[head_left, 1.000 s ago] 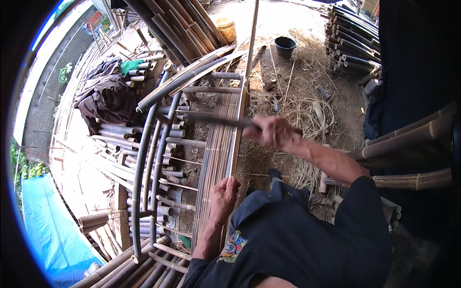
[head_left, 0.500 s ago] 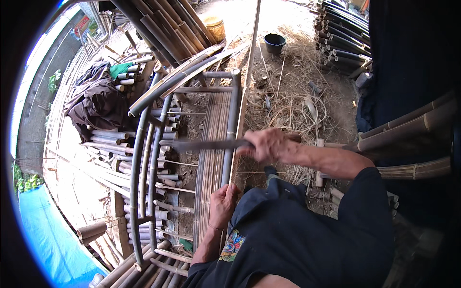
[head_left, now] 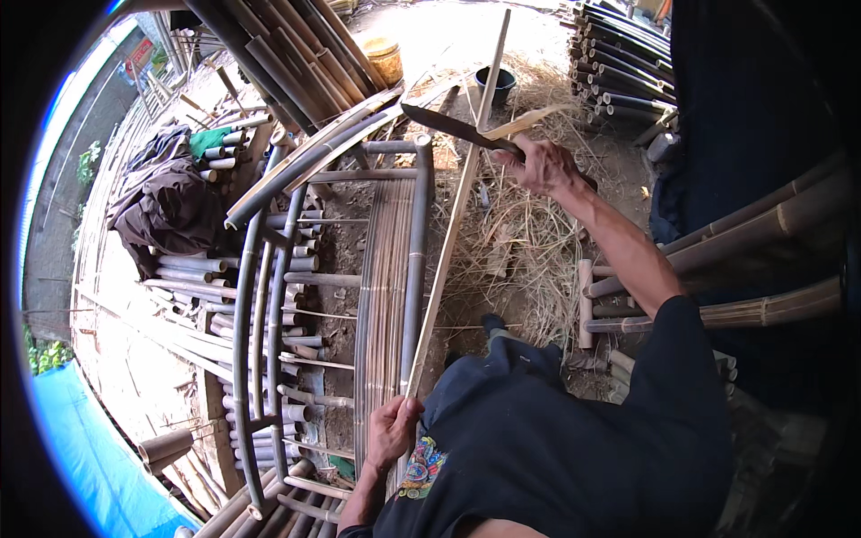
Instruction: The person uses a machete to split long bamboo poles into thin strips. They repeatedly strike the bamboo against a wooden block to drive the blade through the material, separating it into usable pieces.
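Observation:
My right hand (head_left: 543,170) is closed round the handle of a long dark-bladed machete (head_left: 441,122). Its blade lies across a long pale bamboo strip (head_left: 454,224), and a thin shaving (head_left: 531,118) curls off to the right there. Lower down, my left hand (head_left: 392,430) grips the strip's near end, close to my body. Just left of the strip stands a bamboo bench frame (head_left: 417,242) with a slatted panel (head_left: 384,278).
Split bamboo pieces (head_left: 309,170) rest across the frame's far end. Shavings (head_left: 529,242) litter the ground. Beyond are a black bucket (head_left: 503,87) and a yellow bucket (head_left: 386,63). Bamboo poles are stacked at far right (head_left: 623,76), with thick poles (head_left: 744,229) nearer.
My right hand and the machete have moved away from me along the strip. A shaving now stands off the strip. My left hand has shifted slightly nearer my body and keeps its grip.

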A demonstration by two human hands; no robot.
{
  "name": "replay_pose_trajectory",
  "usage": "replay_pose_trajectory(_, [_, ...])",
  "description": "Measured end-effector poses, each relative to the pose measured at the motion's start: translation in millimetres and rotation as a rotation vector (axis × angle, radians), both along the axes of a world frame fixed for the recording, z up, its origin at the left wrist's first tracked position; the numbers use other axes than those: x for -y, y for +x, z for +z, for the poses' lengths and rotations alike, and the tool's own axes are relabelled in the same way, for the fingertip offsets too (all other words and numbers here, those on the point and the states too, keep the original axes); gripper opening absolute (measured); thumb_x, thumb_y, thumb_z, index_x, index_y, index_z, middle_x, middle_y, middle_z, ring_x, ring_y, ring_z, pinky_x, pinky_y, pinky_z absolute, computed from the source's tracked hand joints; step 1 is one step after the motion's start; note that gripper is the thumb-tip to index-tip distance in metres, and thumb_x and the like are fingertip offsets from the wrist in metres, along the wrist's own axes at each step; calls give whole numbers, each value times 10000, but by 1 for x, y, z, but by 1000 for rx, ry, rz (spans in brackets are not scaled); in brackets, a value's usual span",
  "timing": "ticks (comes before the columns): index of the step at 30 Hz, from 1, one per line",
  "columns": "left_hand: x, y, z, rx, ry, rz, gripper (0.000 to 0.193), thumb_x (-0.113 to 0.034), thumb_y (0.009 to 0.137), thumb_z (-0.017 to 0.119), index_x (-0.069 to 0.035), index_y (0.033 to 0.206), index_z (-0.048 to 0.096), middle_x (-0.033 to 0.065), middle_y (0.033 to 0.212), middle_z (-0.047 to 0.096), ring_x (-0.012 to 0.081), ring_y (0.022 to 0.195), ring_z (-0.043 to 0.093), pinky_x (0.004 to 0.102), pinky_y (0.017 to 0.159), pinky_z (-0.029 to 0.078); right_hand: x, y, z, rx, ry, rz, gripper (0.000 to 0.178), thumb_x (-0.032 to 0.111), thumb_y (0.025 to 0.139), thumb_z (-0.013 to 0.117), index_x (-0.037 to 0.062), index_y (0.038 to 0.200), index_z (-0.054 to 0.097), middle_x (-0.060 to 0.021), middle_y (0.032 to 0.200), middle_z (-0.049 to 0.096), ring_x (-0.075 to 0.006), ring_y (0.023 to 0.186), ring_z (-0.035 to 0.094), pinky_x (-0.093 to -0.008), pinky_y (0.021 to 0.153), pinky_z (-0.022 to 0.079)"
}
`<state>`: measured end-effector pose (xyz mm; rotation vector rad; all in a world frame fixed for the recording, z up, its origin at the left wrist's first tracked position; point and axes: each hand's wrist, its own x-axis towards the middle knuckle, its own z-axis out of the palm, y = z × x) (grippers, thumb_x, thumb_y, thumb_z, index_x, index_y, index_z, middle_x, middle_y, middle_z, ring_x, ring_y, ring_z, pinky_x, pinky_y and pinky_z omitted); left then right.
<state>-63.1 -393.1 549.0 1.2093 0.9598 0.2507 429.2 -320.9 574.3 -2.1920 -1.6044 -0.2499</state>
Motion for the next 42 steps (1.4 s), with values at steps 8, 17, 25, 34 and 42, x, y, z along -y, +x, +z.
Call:
replay_pose_trajectory(8, [17,-74,-31,48,-6,-15,408,-355,965,557,-9,756,614,-64,556,472,21,496,392,208,443,288,22,70,38,99,0,-132,681,736,893,236,128,738,500,50,465,348,-49,369,326,-274,298,292])
replay_pose_trajectory(17, [4,-78,-48,-67,135,-13,444,-351,962,564,-6,685,599,-58,531,458,21,498,380,218,440,286,25,36,37,284,142,319,684,705,911,212,121,756,533,27,459,397,-69,353,376,-263,276,324])
replay_pose_trajectory(25, [34,-150,-82,-117,81,-56,439,-354,963,543,0,716,622,-43,509,437,43,471,367,231,442,271,74,228,129,-214,232,-655,752,782,826,382,67,731,595,-33,556,530,-128,431,520,-272,383,408])
replay_pose_trajectory(34, [-7,12,-38,-8,240,46,204,-177,935,612,26,941,624,0,699,541,56,612,517,221,550,428,29,-49,28,-1388,492,-123,464,473,762,759,33,853,641,-87,747,678,-42,441,553,-177,365,459])
replay_pose_trajectory(42, [-34,81,-10,536,-479,-150,354,-276,950,589,25,1135,600,-7,733,569,82,645,565,213,564,447,-6,-82,27,-1370,503,7,342,374,856,701,63,742,616,-14,574,561,-78,440,533,-239,390,422])
